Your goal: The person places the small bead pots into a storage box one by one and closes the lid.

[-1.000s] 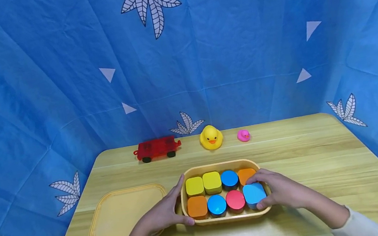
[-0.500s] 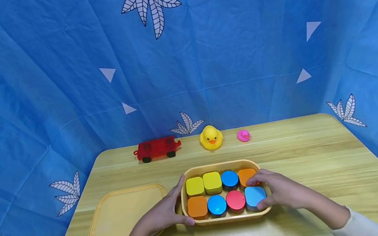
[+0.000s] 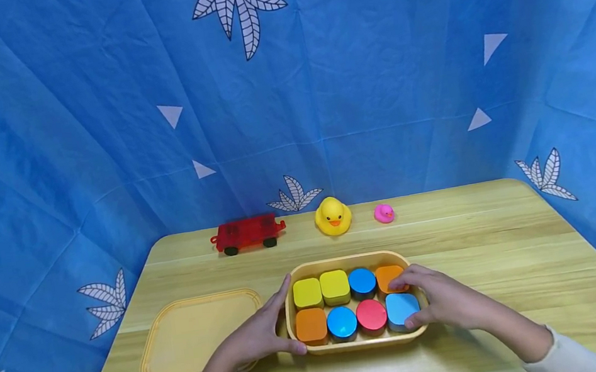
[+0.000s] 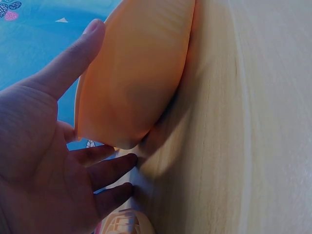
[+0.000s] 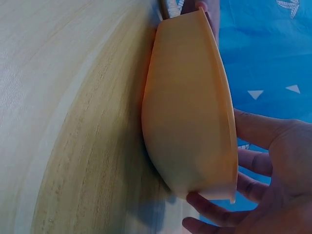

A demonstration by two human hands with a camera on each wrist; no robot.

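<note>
A peach-coloured oblong box [image 3: 366,344] holds two rows of coloured blocks. Its back row has two yellow square blocks [image 3: 335,287], a blue round block [image 3: 362,282] and an orange block [image 3: 389,276]. In front stand an orange square block [image 3: 311,326], a blue round one [image 3: 342,321], a red round one [image 3: 371,315] and a light blue square block [image 3: 402,309]. My left hand [image 3: 258,331] holds the box's left end between thumb and fingers. Over the right rim reaches my right hand [image 3: 440,299], index finger by the back orange block, thumb touching the light blue one.
A flat peach-coloured lid [image 3: 199,339] lies on the wooden table [image 3: 471,238], left of the box. Along the back stand a red toy wagon [image 3: 247,234], a yellow rubber duck [image 3: 333,216] and a small pink duck [image 3: 384,213]. A blue cloth [image 3: 374,73] hangs behind.
The light blue block, a little higher and tilted one second ago, has settled level in the front right corner. Both hands keep nearly the same place.
</note>
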